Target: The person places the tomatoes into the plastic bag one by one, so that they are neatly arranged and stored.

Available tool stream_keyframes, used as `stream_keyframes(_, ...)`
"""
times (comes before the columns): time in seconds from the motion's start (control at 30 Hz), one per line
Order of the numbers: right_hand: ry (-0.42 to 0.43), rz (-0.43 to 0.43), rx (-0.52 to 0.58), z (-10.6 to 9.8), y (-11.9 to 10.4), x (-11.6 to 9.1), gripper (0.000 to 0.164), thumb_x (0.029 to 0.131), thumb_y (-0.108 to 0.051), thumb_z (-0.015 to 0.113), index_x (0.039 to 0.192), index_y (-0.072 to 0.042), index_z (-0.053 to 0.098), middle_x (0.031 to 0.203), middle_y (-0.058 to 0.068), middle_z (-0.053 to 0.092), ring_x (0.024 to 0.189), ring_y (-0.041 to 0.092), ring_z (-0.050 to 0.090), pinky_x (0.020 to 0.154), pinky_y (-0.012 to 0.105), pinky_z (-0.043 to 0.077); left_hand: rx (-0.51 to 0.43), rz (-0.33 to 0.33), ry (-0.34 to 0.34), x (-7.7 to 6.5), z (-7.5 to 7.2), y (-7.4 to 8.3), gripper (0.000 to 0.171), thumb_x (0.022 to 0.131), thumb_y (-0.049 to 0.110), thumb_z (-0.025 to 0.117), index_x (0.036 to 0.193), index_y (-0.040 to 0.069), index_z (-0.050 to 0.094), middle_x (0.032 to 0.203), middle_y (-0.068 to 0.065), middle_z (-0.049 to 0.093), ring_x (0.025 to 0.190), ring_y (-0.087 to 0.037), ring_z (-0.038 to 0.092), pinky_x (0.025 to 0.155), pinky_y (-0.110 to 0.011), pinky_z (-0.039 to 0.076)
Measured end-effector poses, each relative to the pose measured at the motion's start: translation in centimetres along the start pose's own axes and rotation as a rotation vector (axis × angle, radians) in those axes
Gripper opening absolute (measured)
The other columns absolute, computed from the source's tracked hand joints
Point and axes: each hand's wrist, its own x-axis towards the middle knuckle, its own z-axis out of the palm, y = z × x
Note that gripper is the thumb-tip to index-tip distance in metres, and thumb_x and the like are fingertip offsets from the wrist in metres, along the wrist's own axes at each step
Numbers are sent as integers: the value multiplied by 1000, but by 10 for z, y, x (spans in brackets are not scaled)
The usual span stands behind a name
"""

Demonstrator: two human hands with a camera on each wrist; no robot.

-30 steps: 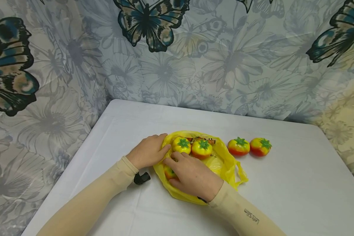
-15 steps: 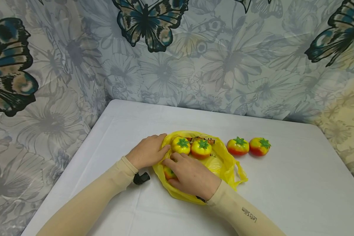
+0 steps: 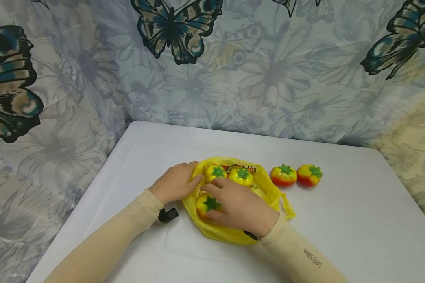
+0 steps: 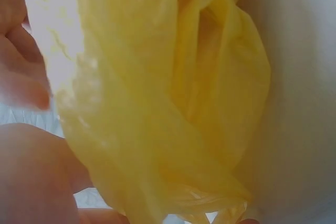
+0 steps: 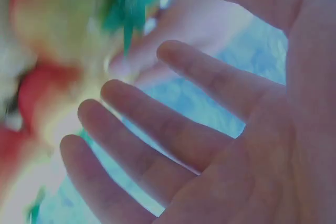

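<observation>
Bag (image 3: pixel 222 233) at lower centre looks light, limp, best pinched by its rim (image 3: pixel 216 160); right hand (image 3: pixel 244 207) spread, holding nothing, left hand's (image 3: pixel 174 182) grip unclear

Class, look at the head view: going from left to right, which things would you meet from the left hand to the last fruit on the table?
Left hand → back left fruit in the yellow bag → back right fruit in it → left table fruit → right table fruit.
</observation>
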Motion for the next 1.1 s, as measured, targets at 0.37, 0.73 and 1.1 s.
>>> stream_keyframes(0.37,141,182,0,-41,69,-50,56,100,-42,79,148,-16,64,143,9,68,120,30,71,103,53,61,-8,-29,-10,-4,0,-3,66,112,41,52,163,0,44,156,-24,59,145,-42,58,123,-58,46)
stream_keyframes(0.73,196,406,57,-68,161,-101,66,102,-49,73,156,-15,55,158,19,57,136,45,59,113,70,48,-28,-6,-13,-2,2,1,65,112,40,53,162,0,45,156,-24,60,145,-43,58,123,-59,46)
stream_keyframes(1.1,127,549,42,-61,213,-115,85,100,-59,72,162,-7,45,162,33,45,146,58,43,117,79,36,-19,-18,-15,-1,2,2,66,112,41,53,162,-2,44,156,-25,60,146,-44,57,123,-60,45)
